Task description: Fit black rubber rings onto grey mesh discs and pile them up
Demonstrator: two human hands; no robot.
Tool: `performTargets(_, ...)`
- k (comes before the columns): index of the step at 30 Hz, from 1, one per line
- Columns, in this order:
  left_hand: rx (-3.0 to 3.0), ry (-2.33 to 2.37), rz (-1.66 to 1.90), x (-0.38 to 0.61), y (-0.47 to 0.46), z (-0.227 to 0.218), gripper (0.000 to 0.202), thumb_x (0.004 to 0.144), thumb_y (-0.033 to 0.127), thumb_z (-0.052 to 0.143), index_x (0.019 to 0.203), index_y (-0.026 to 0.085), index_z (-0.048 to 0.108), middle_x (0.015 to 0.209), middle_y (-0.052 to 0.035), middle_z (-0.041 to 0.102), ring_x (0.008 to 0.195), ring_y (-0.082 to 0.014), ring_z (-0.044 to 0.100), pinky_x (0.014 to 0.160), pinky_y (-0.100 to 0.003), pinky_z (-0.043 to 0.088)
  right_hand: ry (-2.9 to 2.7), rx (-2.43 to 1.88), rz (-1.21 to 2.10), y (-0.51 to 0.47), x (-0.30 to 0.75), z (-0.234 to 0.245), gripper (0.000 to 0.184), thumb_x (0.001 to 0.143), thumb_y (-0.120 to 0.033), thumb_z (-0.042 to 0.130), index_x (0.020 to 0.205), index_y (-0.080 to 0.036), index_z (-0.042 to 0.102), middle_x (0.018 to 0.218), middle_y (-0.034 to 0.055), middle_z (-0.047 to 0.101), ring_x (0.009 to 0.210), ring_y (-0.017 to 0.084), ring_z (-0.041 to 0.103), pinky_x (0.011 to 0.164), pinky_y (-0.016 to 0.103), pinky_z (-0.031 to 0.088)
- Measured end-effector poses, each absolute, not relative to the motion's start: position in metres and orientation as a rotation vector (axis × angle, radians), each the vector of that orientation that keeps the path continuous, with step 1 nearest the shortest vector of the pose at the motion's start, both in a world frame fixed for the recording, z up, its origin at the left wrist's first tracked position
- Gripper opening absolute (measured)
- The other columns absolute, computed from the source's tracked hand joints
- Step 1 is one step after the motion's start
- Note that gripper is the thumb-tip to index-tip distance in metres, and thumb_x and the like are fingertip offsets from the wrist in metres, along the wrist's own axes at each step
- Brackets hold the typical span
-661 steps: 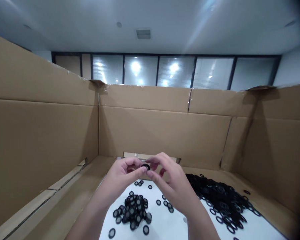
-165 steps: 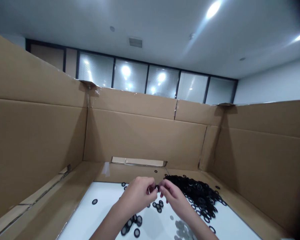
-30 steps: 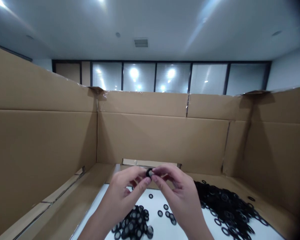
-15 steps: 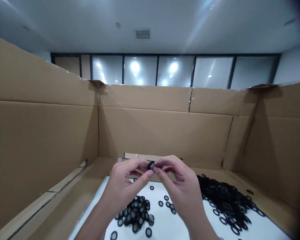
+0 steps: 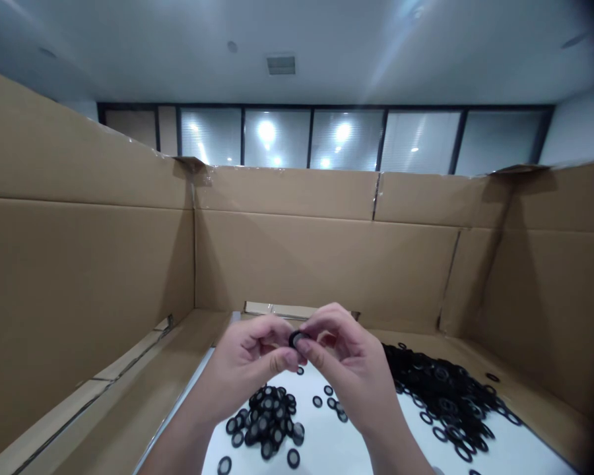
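Two hands meet at one small thing: the fingers of the right hand pinch a black ring with a grey centre, thumb against forefinger. The left hand is just beside it, its thumb and forefinger curved near the left side of the ring; I cannot tell whether they also press on it. The ring is held in the air, above the white surface. Lower, near the left wrist, lies a pile of grey-centred rings, with two more of them lying apart on its near side. Between this pile and the right wrist, a few loose rings are scattered, some touching. To the right of the right arm spreads a larger dark heap, where the rings at its edge show open middles. Around all this stand tall cardboard walls, and behind them is a row of windows
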State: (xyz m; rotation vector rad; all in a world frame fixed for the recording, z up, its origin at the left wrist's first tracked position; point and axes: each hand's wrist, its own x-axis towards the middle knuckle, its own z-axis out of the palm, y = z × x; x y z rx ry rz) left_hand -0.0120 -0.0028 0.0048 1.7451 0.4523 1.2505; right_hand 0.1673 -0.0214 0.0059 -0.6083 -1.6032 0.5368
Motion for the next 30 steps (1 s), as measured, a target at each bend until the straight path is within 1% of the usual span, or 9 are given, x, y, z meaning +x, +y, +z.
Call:
performTargets(4,1.632,0.360,1.173,-0.013,0.003,0.003,0.017,0.089,0.030,0.073,0.084,0.014,0.072,0.072,-0.0034,0.071,0.069,-0.0146,0.070,0.068,-0.026,0.058,-1.591,-0.618,0.744,-0.021,0.166,0.001,0.016,0.085,-0.027,0.075,0.099,-0.024,0.068,0.082,-0.0005,0.059,0.069,0.014,0.060,0.061,0.026,0.049)
performTargets(7,1.579,0.300,1.116,-0.012,0.008,0.000,0.017,0.090,0.028,0.071,0.083,0.013,0.070,0.072,-0.0028,0.070,0.067,-0.0139,0.070,0.067,-0.026,0.058,-1.626,-0.624,0.836,-0.020,0.166,-0.001,0.018,0.089,-0.035,0.071,0.097,-0.021,0.062,0.076,-0.0007,0.060,0.065,0.014,0.060,0.059,0.026,0.047)
performTargets(10,1.555,0.338,1.123,-0.010,0.009,0.000,0.018,0.091,0.028,0.071,0.082,0.012,0.069,0.072,-0.0027,0.069,0.067,-0.0136,0.070,0.067,-0.026,0.058,-1.712,-0.717,0.624,-0.020,0.166,0.000,0.023,0.094,-0.041,0.064,0.087,-0.020,0.057,0.073,-0.0002,0.059,0.063,0.014,0.056,0.054,0.025,0.041)
performTargets(13,1.572,0.366,1.138,-0.008,0.006,0.001,0.020,0.091,0.029,0.070,0.082,0.012,0.068,0.071,-0.0024,0.068,0.066,-0.0134,0.069,0.066,-0.025,0.058,-1.803,-0.783,0.352,-0.020,0.167,0.001,0.034,0.098,-0.042,0.056,0.073,-0.020,0.050,0.065,-0.0024,0.052,0.058,0.012,0.047,0.052,0.024,0.034)
performTargets(17,1.543,0.402,1.152,-0.006,0.001,0.003,0.023,0.091,0.030,0.070,0.078,0.013,0.062,0.066,0.0012,0.063,0.060,-0.0109,0.066,0.061,-0.023,0.056,-1.884,-0.720,0.267,-0.019,0.163,-0.002,0.043,0.105,-0.036,0.043,0.066,-0.019,0.047,0.060,-0.0028,0.052,0.055,0.011,0.046,0.055,0.025,0.033)
performTargets(19,1.514,0.403,1.161,-0.005,-0.001,0.002,0.026,0.091,0.030,0.070,0.075,0.015,0.057,0.064,0.0020,0.064,0.056,-0.0096,0.064,0.057,-0.020,0.054,-1.850,-0.669,0.298,-0.018,0.160,-0.005,0.044,0.106,-0.035,0.041,0.065,-0.020,0.046,0.058,-0.0031,0.051,0.054,0.011,0.045,0.054,0.025,0.032)
performTargets(22,1.480,0.371,1.181,-0.002,-0.004,0.000,0.029,0.092,0.031,0.068,0.073,0.017,0.051,0.059,0.0030,0.064,0.051,-0.0083,0.062,0.051,-0.017,0.049,-1.754,-0.615,0.397,-0.017,0.155,-0.010,0.047,0.106,-0.040,0.040,0.063,-0.020,0.041,0.054,-0.0040,0.045,0.050,0.011,0.043,0.051,0.025,0.031)
performTargets(26,1.417,0.332,1.194,0.002,-0.005,-0.002,0.030,0.093,0.033,0.067,0.074,0.018,0.049,0.055,0.0046,0.062,0.046,-0.0075,0.059,0.048,-0.016,0.046,-1.661,-0.555,0.560,-0.015,0.148,-0.015,0.047,0.105,-0.046,0.039,0.065,-0.021,0.043,0.053,-0.0033,0.047,0.048,0.011,0.044,0.049,0.024,0.034)
performTargets(30,1.398,0.318,1.190,0.004,-0.004,-0.001,0.029,0.092,0.033,0.067,0.074,0.017,0.051,0.057,0.0044,0.062,0.047,-0.0076,0.060,0.048,-0.016,0.047,-1.601,-0.505,0.625,-0.013,0.144,-0.019,0.047,0.105,-0.044,0.040,0.066,-0.020,0.046,0.053,-0.0029,0.048,0.046,0.010,0.044,0.046,0.022,0.034)
